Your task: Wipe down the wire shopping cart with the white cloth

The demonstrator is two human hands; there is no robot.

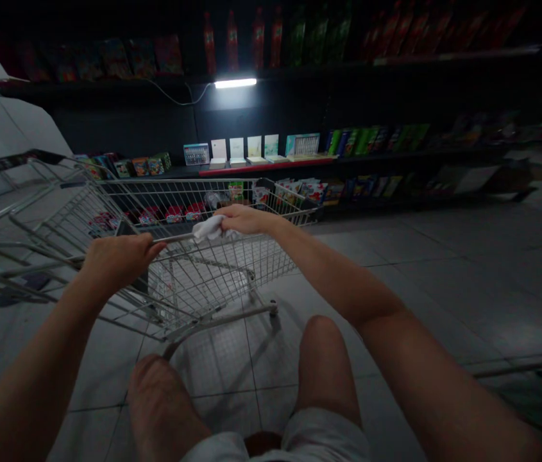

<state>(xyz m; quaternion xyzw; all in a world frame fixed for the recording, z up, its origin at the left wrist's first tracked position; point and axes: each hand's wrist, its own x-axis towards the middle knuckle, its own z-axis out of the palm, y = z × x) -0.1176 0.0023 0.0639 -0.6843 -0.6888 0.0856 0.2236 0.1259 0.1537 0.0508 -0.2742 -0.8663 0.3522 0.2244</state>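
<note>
A metal wire shopping cart (213, 276) stands side-on in front of me. My left hand (119, 260) is closed around its top side rail, near the cart's left end. Further right along the same rail, my right hand (244, 219) grips a white cloth (209, 228), which is bunched over the bar. The fingers of my right hand are partly hidden by the cloth. Through the wire mesh I see the cart's lower frame and a caster wheel (273, 308) above the floor.
Behind the cart runs a dark shelf unit with bottles (258, 38), boxed items (196, 154) and snack bags (313, 190). A lit tube lamp (235, 83) hangs under a shelf. More cart frames (15, 256) stand at the left. Tiled floor (424, 282) spreads to the right.
</note>
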